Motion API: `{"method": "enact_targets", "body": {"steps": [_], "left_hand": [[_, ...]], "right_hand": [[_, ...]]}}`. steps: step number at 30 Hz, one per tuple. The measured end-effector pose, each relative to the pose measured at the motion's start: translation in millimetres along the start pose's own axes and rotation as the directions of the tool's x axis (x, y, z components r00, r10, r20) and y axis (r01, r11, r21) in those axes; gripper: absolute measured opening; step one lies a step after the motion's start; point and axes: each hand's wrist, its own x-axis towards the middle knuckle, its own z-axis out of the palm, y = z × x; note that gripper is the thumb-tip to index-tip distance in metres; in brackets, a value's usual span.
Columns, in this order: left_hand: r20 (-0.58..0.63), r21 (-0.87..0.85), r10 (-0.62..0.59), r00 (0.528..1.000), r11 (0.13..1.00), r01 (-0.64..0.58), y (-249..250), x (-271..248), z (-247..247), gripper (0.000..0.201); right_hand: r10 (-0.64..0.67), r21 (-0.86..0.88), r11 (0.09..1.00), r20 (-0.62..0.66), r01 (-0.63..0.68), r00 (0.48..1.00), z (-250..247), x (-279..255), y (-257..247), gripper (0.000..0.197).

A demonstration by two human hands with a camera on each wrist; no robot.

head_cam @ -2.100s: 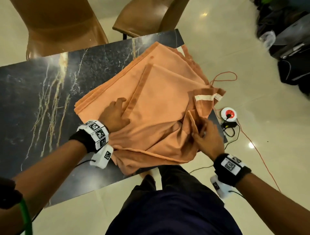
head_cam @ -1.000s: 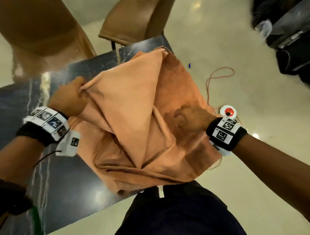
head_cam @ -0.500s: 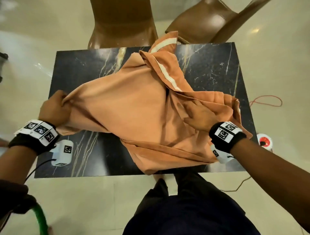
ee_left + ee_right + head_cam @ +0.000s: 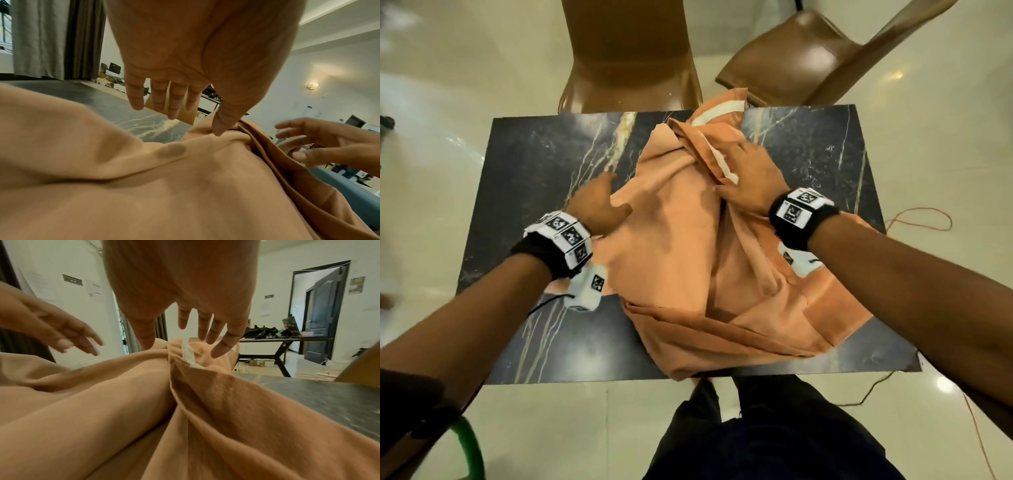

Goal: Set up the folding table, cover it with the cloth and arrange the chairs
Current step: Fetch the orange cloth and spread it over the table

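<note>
An orange cloth [image 4: 688, 260] with a pale hem strip lies bunched on the dark marble-patterned table [image 4: 534, 164], mostly on its right half and spilling over the near edge. My left hand [image 4: 599, 205] hovers open at the cloth's left edge, fingers straight [image 4: 170, 104], thumb just touching the fabric [image 4: 185, 178]. My right hand [image 4: 750, 178] is spread open over the crumpled folds near the pale hem [image 4: 189, 356], holding nothing. Two brown chairs [image 4: 626, 54] [image 4: 808, 54] stand behind the table's far edge.
A red cable [image 4: 921, 219] loops on the shiny tiled floor to the right of the table. My dark trousers [image 4: 756, 428] stand against the near edge. A green hose-like thing [image 4: 469, 452] sits at bottom left. A black-framed desk [image 4: 283, 344] and a door stand farther off.
Half a second ago my left hand gripped the cloth's left edge and pulled outward; now it has let go and moved inward. My right hand has moved up towards the pale hem, fingers spread.
</note>
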Motion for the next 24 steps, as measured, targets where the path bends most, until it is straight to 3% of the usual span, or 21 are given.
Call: {"method": "enact_targets", "body": {"steps": [3,6,7,9,11,13,17,20,24], "left_hand": [[-0.030,-0.100,0.065,0.997,0.993,-0.067,49,31,4,0.064],[-0.056,-0.315,0.078,0.995,0.945,-0.092,81,72,13,0.022],[-0.048,-0.365,0.034,0.998,0.930,-0.050,84,85,17,0.025],[-0.056,-0.374,-0.062,0.996,0.927,0.037,82,111,24,0.054],[-0.096,-0.352,-0.061,0.993,0.936,0.024,76,126,33,0.048],[-0.134,-0.367,0.014,0.991,0.928,-0.063,84,121,32,0.035],[-0.210,-0.479,0.030,0.977,0.868,-0.130,83,119,18,0.035],[-0.250,-0.578,0.018,0.968,0.799,-0.164,63,115,1,0.027],[-0.298,-0.599,-0.071,0.952,0.790,-0.129,30,98,-13,0.011]], "right_hand": [[-0.062,-0.079,0.995,-0.016,0.061,0.998,3,33,-16,0.086],[-0.075,-0.197,0.978,-0.037,0.066,0.997,10,60,-20,0.084],[-0.076,-0.229,0.971,-0.035,0.066,0.996,11,66,-20,0.081],[-0.061,-0.245,0.968,-0.014,0.056,0.998,11,79,-15,0.069],[-0.017,-0.164,0.986,0.009,0.018,1.000,5,93,-8,0.045],[0.072,-0.057,0.996,0.006,-0.071,0.997,-6,106,5,0.030],[0.201,0.057,0.979,-0.076,-0.197,0.977,-40,112,42,0.044],[0.246,0.035,0.969,-0.097,-0.244,0.964,-59,105,66,0.042],[0.281,0.047,0.960,-0.143,-0.277,0.949,-69,94,88,0.040]]}}
